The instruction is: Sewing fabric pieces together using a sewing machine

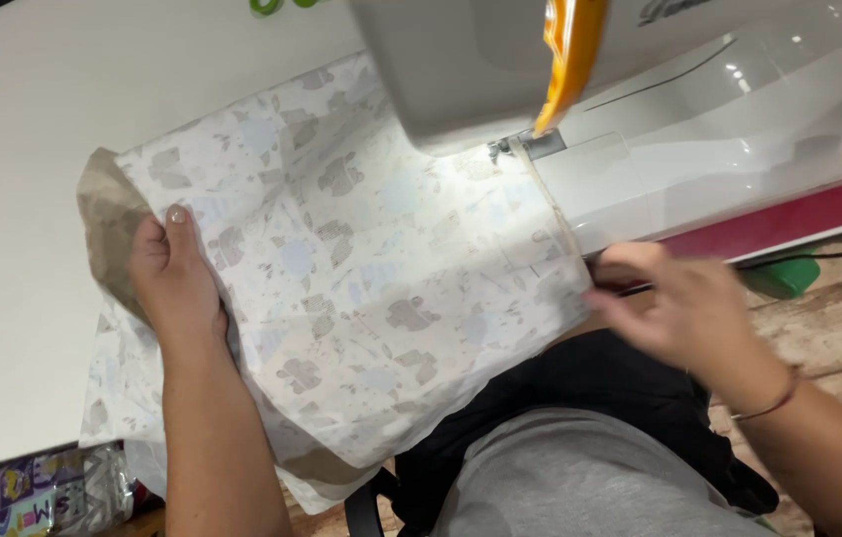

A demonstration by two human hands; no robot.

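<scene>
Patterned fabric (361,288) spans both hands: left hand (174,278) pins far edge flat, right hand (674,308) pinches seam edge nearer needle (500,149).

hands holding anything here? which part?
Both hold the printed fabric. Left hand grips its left edge, thumb on top. Right hand pinches the right edge, near the sewing machine needle.

Single head view, steep downward, close over sewing table (13,249), slightly blurred.

White tabletop (13,249) occupies the left side; wood-plank floor (839,338) lies at the right, beyond the tabletop's edge, brightly lit.
</scene>
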